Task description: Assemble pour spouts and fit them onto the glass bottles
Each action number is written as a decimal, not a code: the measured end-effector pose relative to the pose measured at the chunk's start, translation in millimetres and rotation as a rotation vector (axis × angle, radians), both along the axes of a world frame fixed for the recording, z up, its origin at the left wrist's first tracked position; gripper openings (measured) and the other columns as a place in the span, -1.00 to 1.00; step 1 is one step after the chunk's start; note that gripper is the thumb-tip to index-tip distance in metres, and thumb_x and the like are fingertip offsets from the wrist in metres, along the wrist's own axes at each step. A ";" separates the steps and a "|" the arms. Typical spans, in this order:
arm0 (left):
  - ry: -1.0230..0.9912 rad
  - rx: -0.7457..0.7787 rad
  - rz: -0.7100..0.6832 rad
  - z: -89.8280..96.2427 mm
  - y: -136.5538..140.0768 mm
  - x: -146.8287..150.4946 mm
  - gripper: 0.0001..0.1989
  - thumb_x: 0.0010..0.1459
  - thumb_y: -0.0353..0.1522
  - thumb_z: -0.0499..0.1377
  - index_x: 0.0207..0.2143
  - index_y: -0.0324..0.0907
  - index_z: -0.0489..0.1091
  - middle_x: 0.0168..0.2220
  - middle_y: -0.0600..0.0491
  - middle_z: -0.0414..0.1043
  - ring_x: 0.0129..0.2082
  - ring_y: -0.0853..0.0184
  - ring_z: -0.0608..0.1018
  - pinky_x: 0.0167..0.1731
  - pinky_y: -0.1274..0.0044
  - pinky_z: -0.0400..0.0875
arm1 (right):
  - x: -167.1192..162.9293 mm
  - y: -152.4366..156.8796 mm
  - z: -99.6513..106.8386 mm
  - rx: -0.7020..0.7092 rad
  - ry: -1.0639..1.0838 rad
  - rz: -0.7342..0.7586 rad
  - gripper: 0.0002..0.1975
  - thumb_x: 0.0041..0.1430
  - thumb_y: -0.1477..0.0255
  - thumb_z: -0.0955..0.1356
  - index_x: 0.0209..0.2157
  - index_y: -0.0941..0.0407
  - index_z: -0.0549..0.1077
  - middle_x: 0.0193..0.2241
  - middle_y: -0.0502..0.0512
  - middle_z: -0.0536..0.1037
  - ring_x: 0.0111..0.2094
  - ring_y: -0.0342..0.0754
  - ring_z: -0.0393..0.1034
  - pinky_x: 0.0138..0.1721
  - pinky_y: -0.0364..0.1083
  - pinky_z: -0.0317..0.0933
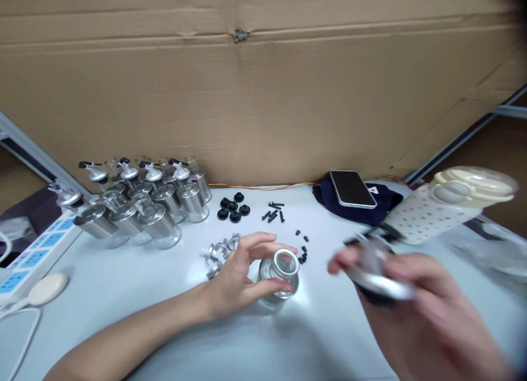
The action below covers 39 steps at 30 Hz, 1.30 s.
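Observation:
My left hand (242, 276) is curved around an uncapped glass bottle (274, 302) with a metal sleeve, its thumb and fingers on either side of the neck. The bottle stands upright on the table, its round mouth facing up. Raised on the right, my right hand (415, 298) grips a silver pour spout (381, 282) with a black underside; both are smeared by motion. Just left of the bottle lie several silver spout tops (220, 255), partly covered by my left hand. Small black caps (303, 255) are scattered to the bottle's right.
Behind lie black stoppers (234, 208) and thin black pieces (274, 212). Sleeved bottles (160, 222), some with spouts, crowd the left beside a power strip (37, 255). A phone (353, 189) rests on dark cloth (387, 197), near a dotted tumbler (432, 211). Cardboard (263, 106) walls the back.

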<state>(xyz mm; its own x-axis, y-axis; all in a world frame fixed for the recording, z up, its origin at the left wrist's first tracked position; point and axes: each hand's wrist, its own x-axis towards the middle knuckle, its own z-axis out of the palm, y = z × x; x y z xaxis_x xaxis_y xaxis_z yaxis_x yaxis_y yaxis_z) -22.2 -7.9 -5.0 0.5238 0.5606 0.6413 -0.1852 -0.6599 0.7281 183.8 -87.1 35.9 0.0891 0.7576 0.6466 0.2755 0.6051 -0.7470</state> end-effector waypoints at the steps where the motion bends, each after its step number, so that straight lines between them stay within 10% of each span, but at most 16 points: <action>1: 0.003 0.014 0.008 0.2 0.4 -0.4 -0.34 0.16 -0.42 0.27 0.16 0.02 -0.05 -0.04 -0.10 0.51 -0.06 0.22 0.59 0.03 0.28 0.40 | -7.5 8.6 2.6 -0.029 0.021 0.045 -0.76 0.37 0.32 0.21 -0.06 -0.06 0.46 -0.12 0.10 0.60 -0.08 0.07 0.52 -0.14 0.07 0.48; 9: -0.069 0.004 -0.057 -6.3 3.8 -1.2 -0.28 0.16 -0.48 0.24 0.24 0.12 -0.01 0.20 -0.09 0.28 0.12 0.21 0.47 0.06 0.34 0.43 | -30.3 32.2 -2.9 0.104 -0.391 0.109 -0.45 0.12 0.55 0.42 0.14 -0.03 0.36 0.03 0.13 0.52 0.07 0.07 0.42 0.04 0.05 0.40; 39: 0.034 0.065 0.042 0.8 7.1 -10.4 -0.50 0.18 -0.38 0.24 0.12 0.11 0.18 -0.06 0.04 0.48 -0.01 0.27 0.57 0.00 0.44 0.49 | -26.2 39.8 -4.7 0.209 -0.437 0.109 -0.65 0.21 0.51 0.38 0.02 -0.03 0.48 -0.13 0.11 0.61 -0.16 0.00 0.57 -0.25 -0.11 0.54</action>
<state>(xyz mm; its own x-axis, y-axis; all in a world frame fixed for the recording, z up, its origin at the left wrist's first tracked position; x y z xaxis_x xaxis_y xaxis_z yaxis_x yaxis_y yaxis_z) -32.6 -0.8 -4.3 0.5227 0.5405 0.6592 -0.1321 -0.7126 0.6890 157.6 -47.3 31.2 -0.2965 0.5978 0.7448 0.4628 0.7721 -0.4355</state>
